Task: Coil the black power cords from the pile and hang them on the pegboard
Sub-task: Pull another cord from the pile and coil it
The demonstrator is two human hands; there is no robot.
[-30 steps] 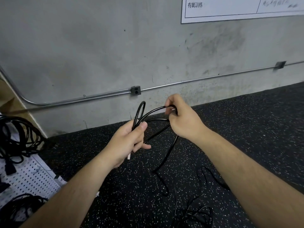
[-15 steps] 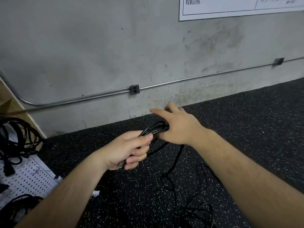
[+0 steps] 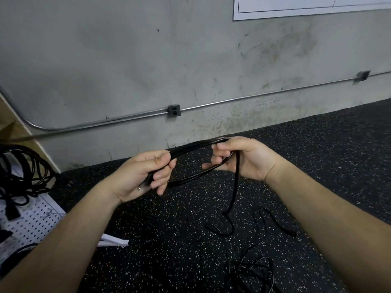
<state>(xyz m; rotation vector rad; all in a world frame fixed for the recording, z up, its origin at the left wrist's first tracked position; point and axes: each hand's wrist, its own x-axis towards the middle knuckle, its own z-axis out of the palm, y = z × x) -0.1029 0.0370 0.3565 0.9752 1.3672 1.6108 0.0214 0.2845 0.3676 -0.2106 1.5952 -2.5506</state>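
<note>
A black power cord [image 3: 196,148] is stretched in flat loops between my two hands at mid-frame. My left hand [image 3: 146,174] grips one end of the loops, with a plug tip showing under its fingers. My right hand [image 3: 243,157] holds the other end, fingers curled round the strands. From the right hand the cord's free length [image 3: 232,195] hangs down to the floor. A pile of thin black cords [image 3: 251,273] lies on the floor at the bottom. The white pegboard [image 3: 31,220] lies at the far left with coiled black cords [image 3: 19,170] on it.
A grey concrete wall with a metal conduit [image 3: 232,100] and a junction box [image 3: 174,111] runs behind. The floor is black speckled rubber [image 3: 328,155]. A cardboard edge [image 3: 12,127] stands at the left. A white scrap [image 3: 114,242] lies by the pegboard.
My hands were close together half a second ago; they have pulled apart, stretching the loops out flat. My right hand, then with fingers spread, now curls round the cord.
</note>
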